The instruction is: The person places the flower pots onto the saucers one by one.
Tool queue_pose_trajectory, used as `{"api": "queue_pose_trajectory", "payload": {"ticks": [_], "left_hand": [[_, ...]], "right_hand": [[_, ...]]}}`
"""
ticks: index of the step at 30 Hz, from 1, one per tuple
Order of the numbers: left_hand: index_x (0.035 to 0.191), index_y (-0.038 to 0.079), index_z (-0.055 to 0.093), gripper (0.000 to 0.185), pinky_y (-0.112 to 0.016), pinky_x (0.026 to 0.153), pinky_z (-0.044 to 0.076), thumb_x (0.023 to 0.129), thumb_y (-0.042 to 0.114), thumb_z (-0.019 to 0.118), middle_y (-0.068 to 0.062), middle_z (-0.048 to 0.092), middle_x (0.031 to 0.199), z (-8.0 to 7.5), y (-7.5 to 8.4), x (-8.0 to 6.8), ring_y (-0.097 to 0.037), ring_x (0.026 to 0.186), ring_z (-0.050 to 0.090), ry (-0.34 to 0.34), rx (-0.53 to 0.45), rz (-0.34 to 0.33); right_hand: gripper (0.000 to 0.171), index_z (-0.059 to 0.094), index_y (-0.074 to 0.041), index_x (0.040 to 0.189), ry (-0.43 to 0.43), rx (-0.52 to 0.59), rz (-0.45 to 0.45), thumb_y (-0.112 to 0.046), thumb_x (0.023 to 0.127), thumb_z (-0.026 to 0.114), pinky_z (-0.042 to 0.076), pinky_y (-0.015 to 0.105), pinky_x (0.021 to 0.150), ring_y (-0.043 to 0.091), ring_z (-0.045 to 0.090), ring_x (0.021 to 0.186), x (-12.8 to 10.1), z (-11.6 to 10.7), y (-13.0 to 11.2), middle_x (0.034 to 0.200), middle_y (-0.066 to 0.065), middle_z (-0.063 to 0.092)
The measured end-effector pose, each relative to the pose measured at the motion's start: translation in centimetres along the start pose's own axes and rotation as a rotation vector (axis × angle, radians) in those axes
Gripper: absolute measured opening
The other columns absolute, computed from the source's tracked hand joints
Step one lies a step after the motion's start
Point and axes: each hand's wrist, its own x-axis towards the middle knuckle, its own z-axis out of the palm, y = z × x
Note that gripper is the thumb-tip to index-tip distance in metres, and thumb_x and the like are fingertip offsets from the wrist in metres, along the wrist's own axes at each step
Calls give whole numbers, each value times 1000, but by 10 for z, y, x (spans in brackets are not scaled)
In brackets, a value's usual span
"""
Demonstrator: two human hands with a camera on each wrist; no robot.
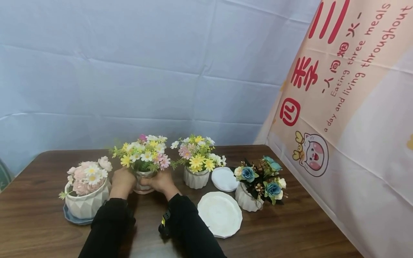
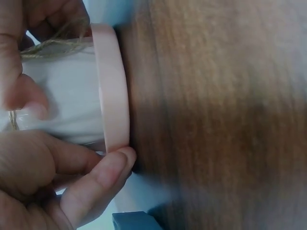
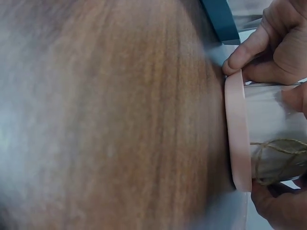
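A small white pot (image 1: 143, 183) of mixed daisies (image 1: 145, 152) stands on a pink saucer (image 2: 115, 91) at the middle of the brown table (image 1: 290, 225). Twine is tied round the pot (image 2: 67, 96). Both hands grip it from either side: my left hand (image 1: 123, 181) on its left, my right hand (image 1: 162, 182) on its right. In the left wrist view, my left hand (image 2: 81, 160) curls round the pot, with a fingertip on the saucer's rim. The right wrist view shows the saucer (image 3: 238, 134) flat on the table and my right hand (image 3: 280, 206) at the pot (image 3: 273, 120).
A faceted pot of pink roses (image 1: 86, 199) on a blue saucer stands at the left. A ribbed pot of yellow daisies (image 1: 196, 177), two white saucers (image 1: 220, 214) (image 1: 224, 179) and a pot of blue roses (image 1: 248, 199) stand at the right. A printed banner (image 1: 348, 125) borders the table's right side.
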Motion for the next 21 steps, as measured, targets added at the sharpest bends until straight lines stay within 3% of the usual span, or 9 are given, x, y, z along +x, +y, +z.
{"api": "queue_pose_trajectory", "payload": {"ticks": [9, 17, 21], "left_hand": [[75, -8, 60, 17, -52, 64, 50, 80, 1, 48, -33, 57, 93, 5, -4, -2, -51, 82, 55, 74, -10, 32], [74, -11, 57, 17, -55, 65, 49, 80, 0, 46, -39, 55, 89, 7, -2, -9, -52, 80, 56, 88, -58, 51], [75, -12, 57, 15, -55, 64, 49, 77, 0, 48, -39, 55, 87, 6, 0, -11, -52, 79, 57, 81, -40, 65]], "right_hand": [[83, 40, -4, 136, 4, -38, -1, -26, 68, 82, 37, 23, 95, 18, 47, 116, 0, 3, 0, 127, 9, 52], [88, 36, -3, 138, -30, -155, -107, -21, 66, 83, 34, 25, 99, 22, 43, 121, -8, -1, 4, 132, 11, 47], [83, 39, -2, 136, -85, -200, -102, -23, 68, 82, 36, 24, 97, 22, 46, 119, -9, -8, 4, 129, 12, 51]]}}
